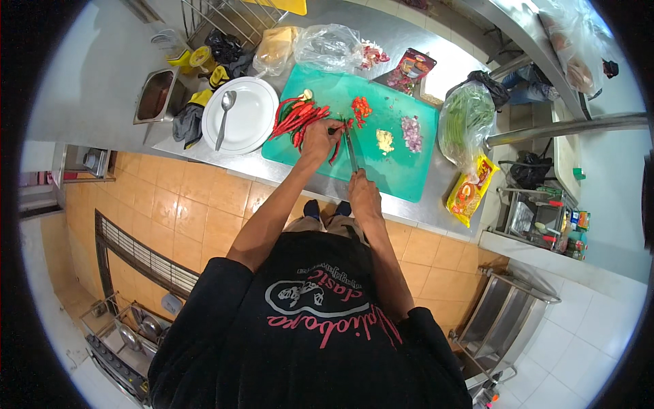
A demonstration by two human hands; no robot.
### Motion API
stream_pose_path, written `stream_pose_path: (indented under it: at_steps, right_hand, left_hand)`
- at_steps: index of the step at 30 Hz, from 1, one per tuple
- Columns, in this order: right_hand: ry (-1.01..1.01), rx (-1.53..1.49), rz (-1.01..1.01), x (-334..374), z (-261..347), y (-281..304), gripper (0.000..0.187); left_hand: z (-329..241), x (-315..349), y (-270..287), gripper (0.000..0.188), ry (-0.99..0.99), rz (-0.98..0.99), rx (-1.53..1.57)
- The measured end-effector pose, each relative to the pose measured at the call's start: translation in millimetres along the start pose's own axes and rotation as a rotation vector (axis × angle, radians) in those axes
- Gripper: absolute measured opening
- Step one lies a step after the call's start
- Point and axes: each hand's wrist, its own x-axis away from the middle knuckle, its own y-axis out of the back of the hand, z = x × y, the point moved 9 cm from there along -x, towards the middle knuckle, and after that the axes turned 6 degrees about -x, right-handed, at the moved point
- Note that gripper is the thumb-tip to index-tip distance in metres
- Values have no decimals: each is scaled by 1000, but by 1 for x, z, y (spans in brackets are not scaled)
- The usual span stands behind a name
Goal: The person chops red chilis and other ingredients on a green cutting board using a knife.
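Note:
On a green cutting board [402, 178] my left hand [319, 143] pinches a red chili [337, 150], its fingers closed beside the knife. My right hand [365, 196] is wrapped round the handle of a knife [352, 153], whose blade points away from me and meets the chili. Left of the blade lies a heap of whole red chilies [293, 121] with a few green ones among them. Cut red chili pieces [360, 108] sit beyond the blade tip. To the right are small piles of chopped garlic [385, 141] and chopped shallot [411, 133].
A white plate [255, 129] with a spoon [225, 119] stands left of the board. Right of it are a bag of green vegetables [467, 123] and a yellow noodle packet [471, 191]. Plastic bags [327, 48] line the far side. A metal pole [565, 129] crosses at right.

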Motion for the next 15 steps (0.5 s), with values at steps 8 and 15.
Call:
stream_pose_path:
  at_steps: [8, 15]
  right_hand:
    - [-28, 59, 3, -4, 2, -6, 27]
    - [23, 46, -1, -18, 12, -8, 23]
  left_hand:
    - [0, 0, 0, 15, 33, -8, -86]
    - [3, 0, -1, 15, 47, -23, -48]
